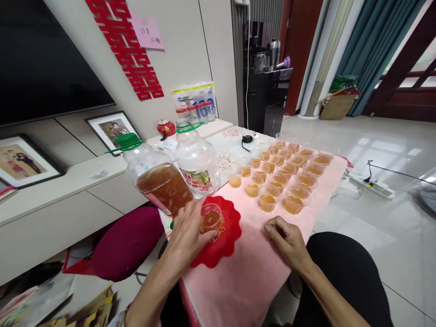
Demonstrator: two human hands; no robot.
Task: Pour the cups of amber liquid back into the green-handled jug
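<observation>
My left hand (186, 232) curls round a small clear plastic cup (211, 216) that stands on a red scalloped mat (225, 236) on a pink cloth (259, 263). My right hand (284, 240) rests knuckles-down on the pink cloth with its fingers curled under, and nothing shows in it. A large plastic jug (160, 179) with a green cap, part full of amber liquid, leans just behind my left hand. A second, clear jug (196, 159) stands beside it. Several small cups of amber liquid (286, 175) sit in rows farther along the cloth.
A white low cabinet (68, 181) runs along the left wall with framed photos (112, 129) and a packet of small bottles (195, 102). A dark red cushion (127, 245) lies on the floor. A power strip (373, 186) lies on the tiled floor at right.
</observation>
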